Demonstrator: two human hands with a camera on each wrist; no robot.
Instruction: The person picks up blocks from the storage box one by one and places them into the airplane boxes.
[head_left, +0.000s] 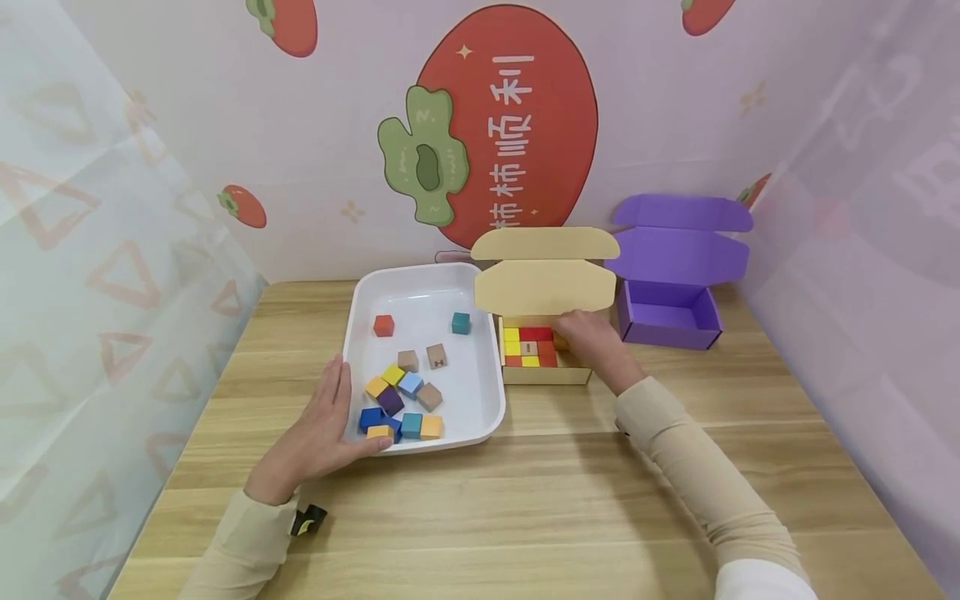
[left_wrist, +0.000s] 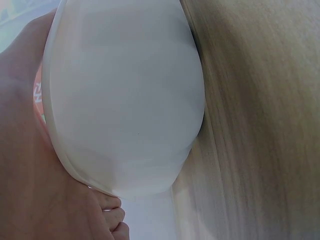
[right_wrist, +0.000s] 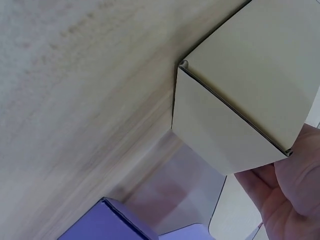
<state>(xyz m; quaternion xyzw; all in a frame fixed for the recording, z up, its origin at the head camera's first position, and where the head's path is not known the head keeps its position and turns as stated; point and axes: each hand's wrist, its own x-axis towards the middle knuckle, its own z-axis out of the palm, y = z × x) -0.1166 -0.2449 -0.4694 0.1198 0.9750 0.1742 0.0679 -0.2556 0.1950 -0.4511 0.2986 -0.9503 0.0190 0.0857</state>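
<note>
My left hand (head_left: 318, 433) lies along the left near corner of the white tray (head_left: 491, 400), fingers straight at its side and thumb over the near rim. In the left wrist view the tray's outer wall (left_wrist: 130, 100) fills the middle. My right hand (head_left: 596, 346) reaches into the cream box (head_left: 543, 377), its fingers curled at an orange block (head_left: 560, 342), partly hidden. Beside them, red blocks (head_left: 536, 333), yellow blocks (head_left: 512, 348) and a plain wooden block (head_left: 528, 347) sit packed together. In the right wrist view the fingers bend over the box wall (right_wrist: 215, 125).
Several loose cubes lie in the tray, among them a red cube (head_left: 384, 325), a teal cube (head_left: 461, 323) and a purple cube (head_left: 390, 401). An open purple box (head_left: 670, 333) stands right of the cream one. A patterned backdrop (head_left: 322, 125) rises behind the wooden table (head_left: 525, 517).
</note>
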